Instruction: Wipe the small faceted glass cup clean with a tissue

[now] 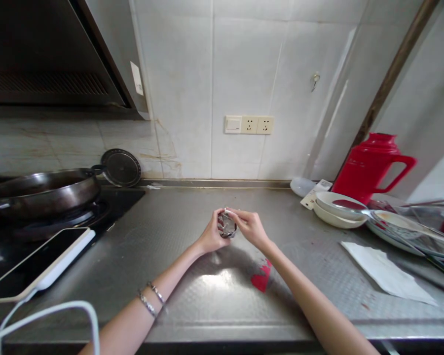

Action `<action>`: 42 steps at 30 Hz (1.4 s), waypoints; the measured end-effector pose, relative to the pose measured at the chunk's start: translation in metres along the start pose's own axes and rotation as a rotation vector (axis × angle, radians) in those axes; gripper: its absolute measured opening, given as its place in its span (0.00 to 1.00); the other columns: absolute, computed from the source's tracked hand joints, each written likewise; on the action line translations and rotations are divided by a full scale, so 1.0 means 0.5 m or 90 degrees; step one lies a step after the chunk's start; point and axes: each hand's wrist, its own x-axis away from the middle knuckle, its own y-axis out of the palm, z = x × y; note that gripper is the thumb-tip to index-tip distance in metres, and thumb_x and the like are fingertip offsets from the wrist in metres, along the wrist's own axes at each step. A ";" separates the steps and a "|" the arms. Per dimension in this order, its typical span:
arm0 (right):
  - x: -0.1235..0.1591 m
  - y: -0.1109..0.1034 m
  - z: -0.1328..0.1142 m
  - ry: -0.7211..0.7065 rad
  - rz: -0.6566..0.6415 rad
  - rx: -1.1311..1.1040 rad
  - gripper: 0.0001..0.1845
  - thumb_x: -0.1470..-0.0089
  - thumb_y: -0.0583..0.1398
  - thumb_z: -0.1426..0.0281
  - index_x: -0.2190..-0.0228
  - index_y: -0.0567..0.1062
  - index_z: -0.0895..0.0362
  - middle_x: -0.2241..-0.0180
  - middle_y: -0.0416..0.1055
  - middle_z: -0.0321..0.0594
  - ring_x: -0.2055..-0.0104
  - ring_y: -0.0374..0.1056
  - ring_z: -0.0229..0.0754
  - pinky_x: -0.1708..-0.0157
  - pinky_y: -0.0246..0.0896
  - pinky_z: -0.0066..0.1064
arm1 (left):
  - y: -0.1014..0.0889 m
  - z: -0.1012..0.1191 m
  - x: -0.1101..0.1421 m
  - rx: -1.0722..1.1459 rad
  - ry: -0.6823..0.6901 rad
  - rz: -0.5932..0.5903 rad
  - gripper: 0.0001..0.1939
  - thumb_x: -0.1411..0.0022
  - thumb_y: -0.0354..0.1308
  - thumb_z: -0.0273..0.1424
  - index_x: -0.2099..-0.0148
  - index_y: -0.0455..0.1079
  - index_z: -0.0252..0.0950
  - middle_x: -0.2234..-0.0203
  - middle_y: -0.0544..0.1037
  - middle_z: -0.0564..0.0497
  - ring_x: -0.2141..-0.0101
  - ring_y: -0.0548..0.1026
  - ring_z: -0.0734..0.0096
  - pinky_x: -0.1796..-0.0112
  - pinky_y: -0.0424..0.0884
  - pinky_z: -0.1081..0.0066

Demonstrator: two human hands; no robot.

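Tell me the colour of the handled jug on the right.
The handled jug is bright red, handle included; the head view shows it best.

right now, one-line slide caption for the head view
Left hand holding a small shiny object, right hand at its edge, above a metal counter with a red jug at right.

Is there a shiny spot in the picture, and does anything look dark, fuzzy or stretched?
All in the head view: the metal counter has bright glare below the left hand and right hand, with soft shadow between; the held shiny object has fuzzy details; the red flask leans outward, probably wide-lens stretching.
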 end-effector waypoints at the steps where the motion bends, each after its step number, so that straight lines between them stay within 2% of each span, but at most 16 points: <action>1: 0.003 0.002 -0.002 -0.019 0.001 -0.002 0.15 0.43 0.55 0.61 0.60 0.79 0.49 0.57 0.76 0.39 0.54 0.72 0.51 0.54 0.66 0.44 | 0.000 -0.001 0.000 0.004 -0.002 -0.002 0.42 0.64 0.62 0.18 0.45 0.51 0.38 0.53 0.66 0.44 0.58 0.69 0.64 0.60 0.67 0.67; 5: 0.014 0.006 -0.011 -0.112 -0.026 -0.013 0.13 0.43 0.56 0.63 0.61 0.79 0.49 0.55 0.75 0.39 0.50 0.70 0.48 0.48 0.63 0.43 | 0.002 -0.006 -0.001 0.027 -0.016 -0.019 0.40 0.64 0.60 0.18 0.46 0.52 0.37 0.55 0.67 0.45 0.61 0.70 0.67 0.63 0.67 0.69; 7: 0.017 0.008 -0.011 -0.129 -0.028 -0.018 0.13 0.44 0.56 0.64 0.61 0.79 0.49 0.55 0.75 0.40 0.50 0.70 0.48 0.48 0.63 0.42 | 0.004 -0.008 0.000 0.035 -0.016 -0.022 0.39 0.64 0.59 0.18 0.47 0.52 0.37 0.56 0.67 0.45 0.62 0.70 0.69 0.65 0.67 0.71; 10: 0.017 0.010 -0.005 -0.090 0.010 -0.012 0.14 0.43 0.55 0.63 0.61 0.79 0.50 0.56 0.76 0.40 0.52 0.71 0.48 0.50 0.64 0.42 | 0.006 -0.011 0.001 0.039 -0.011 -0.014 0.40 0.64 0.60 0.18 0.46 0.53 0.37 0.59 0.68 0.47 0.64 0.70 0.70 0.65 0.66 0.71; 13: 0.013 0.010 0.004 -0.015 0.038 0.009 0.16 0.42 0.54 0.60 0.63 0.80 0.50 0.61 0.78 0.39 0.59 0.74 0.51 0.58 0.68 0.41 | 0.008 -0.013 0.002 0.031 -0.011 -0.009 0.41 0.65 0.62 0.18 0.46 0.53 0.36 0.61 0.69 0.49 0.65 0.69 0.70 0.65 0.65 0.71; 15: 0.011 0.009 0.006 0.003 0.043 0.020 0.17 0.42 0.53 0.59 0.64 0.80 0.51 0.63 0.78 0.39 0.62 0.75 0.52 0.61 0.69 0.40 | 0.008 -0.013 0.002 0.017 -0.006 -0.009 0.42 0.65 0.62 0.18 0.46 0.52 0.36 0.60 0.69 0.48 0.64 0.69 0.69 0.65 0.65 0.71; 23: 0.006 0.001 -0.003 -0.043 0.041 -0.024 0.13 0.44 0.57 0.60 0.62 0.79 0.50 0.58 0.76 0.40 0.53 0.71 0.48 0.52 0.64 0.40 | 0.006 -0.003 -0.003 0.043 0.005 -0.004 0.42 0.65 0.62 0.17 0.46 0.53 0.38 0.56 0.69 0.45 0.63 0.70 0.69 0.64 0.66 0.71; 26: -0.003 -0.008 0.007 -0.043 0.118 0.013 0.14 0.44 0.57 0.60 0.66 0.80 0.51 0.61 0.75 0.42 0.57 0.69 0.45 0.55 0.63 0.36 | 0.004 0.001 -0.002 0.053 -0.009 -0.001 0.41 0.65 0.62 0.17 0.47 0.53 0.38 0.58 0.69 0.46 0.63 0.70 0.69 0.65 0.67 0.71; 29: -0.014 -0.022 0.020 -0.017 0.172 0.044 0.14 0.45 0.58 0.58 0.65 0.80 0.52 0.67 0.73 0.40 0.65 0.68 0.42 0.65 0.63 0.32 | 0.001 0.006 0.000 0.055 -0.033 -0.003 0.41 0.65 0.63 0.17 0.47 0.53 0.38 0.59 0.69 0.47 0.64 0.70 0.69 0.65 0.67 0.71; 32: -0.020 -0.034 0.030 -0.024 0.168 0.053 0.13 0.46 0.59 0.59 0.66 0.79 0.52 0.70 0.74 0.39 0.69 0.66 0.41 0.69 0.61 0.32 | -0.001 0.013 0.001 0.052 -0.043 -0.002 0.41 0.65 0.64 0.18 0.47 0.53 0.38 0.59 0.69 0.48 0.64 0.70 0.69 0.65 0.67 0.71; 37: -0.019 -0.040 0.035 -0.062 0.158 0.112 0.11 0.48 0.61 0.60 0.70 0.79 0.52 0.71 0.76 0.39 0.70 0.66 0.41 0.69 0.60 0.32 | -0.003 0.018 -0.001 0.049 -0.041 -0.007 0.44 0.65 0.64 0.19 0.44 0.53 0.38 0.60 0.69 0.47 0.64 0.70 0.68 0.64 0.67 0.70; 42: -0.017 -0.026 0.038 -0.024 0.143 0.022 0.13 0.47 0.59 0.59 0.69 0.77 0.56 0.70 0.76 0.40 0.68 0.70 0.41 0.67 0.63 0.31 | -0.001 0.014 -0.002 0.055 -0.045 -0.024 0.49 0.65 0.64 0.18 0.40 0.50 0.38 0.56 0.69 0.46 0.64 0.71 0.69 0.64 0.67 0.71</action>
